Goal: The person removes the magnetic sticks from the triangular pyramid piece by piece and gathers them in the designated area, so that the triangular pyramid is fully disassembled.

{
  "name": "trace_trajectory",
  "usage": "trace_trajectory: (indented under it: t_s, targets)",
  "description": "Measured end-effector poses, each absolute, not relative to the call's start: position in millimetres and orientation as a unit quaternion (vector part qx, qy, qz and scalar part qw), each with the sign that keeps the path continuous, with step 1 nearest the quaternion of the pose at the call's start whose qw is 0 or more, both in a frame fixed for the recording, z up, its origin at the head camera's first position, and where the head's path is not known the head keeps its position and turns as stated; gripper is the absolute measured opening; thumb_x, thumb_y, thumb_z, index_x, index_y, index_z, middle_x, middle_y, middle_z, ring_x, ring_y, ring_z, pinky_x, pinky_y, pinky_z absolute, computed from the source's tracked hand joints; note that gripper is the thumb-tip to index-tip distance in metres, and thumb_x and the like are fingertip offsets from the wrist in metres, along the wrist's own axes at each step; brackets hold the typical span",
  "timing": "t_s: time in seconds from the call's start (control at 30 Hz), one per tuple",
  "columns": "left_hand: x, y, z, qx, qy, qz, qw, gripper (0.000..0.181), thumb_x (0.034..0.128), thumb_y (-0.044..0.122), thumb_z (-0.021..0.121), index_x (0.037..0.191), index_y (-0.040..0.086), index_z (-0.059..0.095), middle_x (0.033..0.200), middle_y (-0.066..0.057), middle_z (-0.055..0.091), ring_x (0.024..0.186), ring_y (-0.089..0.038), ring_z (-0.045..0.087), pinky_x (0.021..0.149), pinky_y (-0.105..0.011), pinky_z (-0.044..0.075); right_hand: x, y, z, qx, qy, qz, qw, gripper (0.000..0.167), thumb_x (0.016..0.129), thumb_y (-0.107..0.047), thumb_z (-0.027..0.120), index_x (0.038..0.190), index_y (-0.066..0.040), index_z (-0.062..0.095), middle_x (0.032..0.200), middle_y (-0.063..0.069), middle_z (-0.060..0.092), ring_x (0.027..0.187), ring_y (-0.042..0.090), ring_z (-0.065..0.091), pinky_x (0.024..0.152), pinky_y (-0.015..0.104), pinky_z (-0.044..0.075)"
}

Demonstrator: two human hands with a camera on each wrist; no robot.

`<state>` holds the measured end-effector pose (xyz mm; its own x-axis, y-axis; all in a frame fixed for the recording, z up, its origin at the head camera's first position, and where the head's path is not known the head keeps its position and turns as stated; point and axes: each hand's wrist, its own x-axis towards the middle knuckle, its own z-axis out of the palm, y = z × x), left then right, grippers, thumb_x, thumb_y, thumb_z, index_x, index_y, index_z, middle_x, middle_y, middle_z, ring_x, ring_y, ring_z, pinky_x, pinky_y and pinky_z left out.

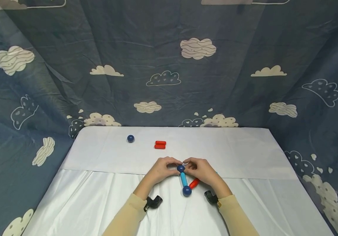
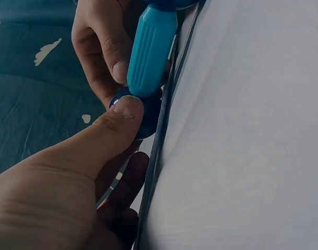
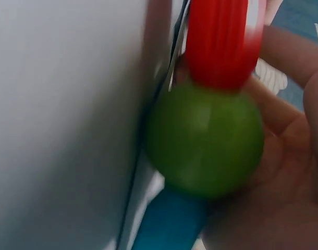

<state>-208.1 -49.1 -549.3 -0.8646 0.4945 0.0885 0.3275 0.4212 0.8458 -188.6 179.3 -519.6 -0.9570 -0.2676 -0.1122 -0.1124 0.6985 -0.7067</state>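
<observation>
Between my two hands is a dark blue ball [image 1: 181,168], fixed to the far end of a light blue ribbed rod [image 1: 184,179]. My left hand [image 1: 161,168] pinches this ball between thumb and fingers. From the other side, my right hand [image 1: 201,168] grips the same ball with its fingertips. A second dark blue ball [image 1: 187,191] joins the rod's near end, and a red rod [image 1: 194,183] runs from it under my right hand. In the right wrist view, a green ball [image 3: 206,138] connects the red rod to another blue rod [image 3: 172,221], mostly hidden from the head view.
Farther back on the white-covered table [image 1: 230,147] lie a loose dark blue ball [image 1: 130,138] and two red rods [image 1: 160,145] side by side. A dark curtain with cloud prints [image 1: 163,42] hangs behind and along both sides.
</observation>
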Motion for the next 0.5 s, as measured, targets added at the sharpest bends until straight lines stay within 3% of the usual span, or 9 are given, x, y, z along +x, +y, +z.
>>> trace_trajectory:
  t_s: [0.27,0.5]
  targets:
    - [-208.1,-51.7,-548.6,0.249,0.838,0.478,0.086,0.031,0.0915,0.025,0.085,0.122,0.023,0.08,0.118,0.005,0.078,0.112,-0.013,0.07,0.106,-0.038,0.054,-188.4,183.5,-518.8,-0.091,0.928,-0.339,0.122,0.01,0.092,-0.022,0.083,0.1,-0.016,0.08,0.083,-0.003,0.067,0.081,0.015,0.057,0.077,0.03,0.05]
    - [-207.3,-51.3,-547.5,0.245,0.841,0.475,0.089,0.029,0.0916,0.026,0.085,0.12,0.022,0.08,0.116,0.004,0.078,0.11,-0.014,0.069,0.105,-0.038,0.054,-187.8,184.9,-520.4,-0.088,0.928,-0.342,0.118,0.009,0.092,-0.023,0.083,0.098,-0.016,0.081,0.083,-0.003,0.066,0.08,0.015,0.056,0.076,0.029,0.049]
